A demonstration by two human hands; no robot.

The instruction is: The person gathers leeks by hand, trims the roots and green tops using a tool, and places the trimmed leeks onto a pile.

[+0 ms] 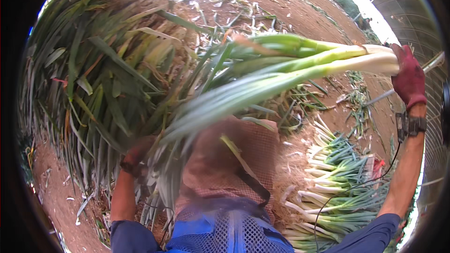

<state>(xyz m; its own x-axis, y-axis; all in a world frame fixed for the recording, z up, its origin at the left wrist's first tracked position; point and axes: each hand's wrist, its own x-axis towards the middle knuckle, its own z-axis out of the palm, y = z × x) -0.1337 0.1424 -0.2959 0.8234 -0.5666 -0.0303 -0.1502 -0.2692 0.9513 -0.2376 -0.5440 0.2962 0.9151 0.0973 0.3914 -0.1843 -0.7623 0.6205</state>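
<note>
My right hand (408, 75), in a dark red glove, is raised at the right and closed round the root ends of several long green onions (300, 68). Their white stalks point right, while the green leaves sweep down and left across the middle, blurred by motion. Low at the left, my left hand (140, 150) is smeared and partly covered by leaves. It is beside the large heap of untrimmed green onions (101, 79), and its fingers cannot be made out.
Rows of cleaned green onions (328, 182) lie at the lower right, white ends toward me. A checkered cloth (211, 168) covers my lap. Peeled scraps (253, 16) litter the brown soil (309, 4) ahead. A thin black cable (361, 185) hangs from my right wrist.
</note>
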